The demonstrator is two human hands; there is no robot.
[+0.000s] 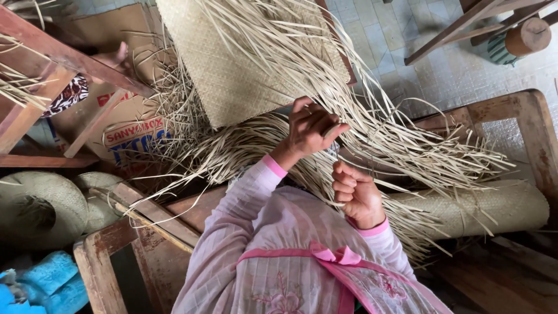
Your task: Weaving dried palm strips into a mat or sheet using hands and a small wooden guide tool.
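You wear a pale pink garment with fine woven checks, its long sleeves [244, 203] ending in brighter pink ribbed cuffs [274, 166] at each wrist. A brighter pink band crosses the front and ties into a small bow [337, 254] near the middle. Below the band, near the bottom of the view, the cloth carries pink floral embroidery [285, 299]. Both your hands are bare, without rings or gloves.
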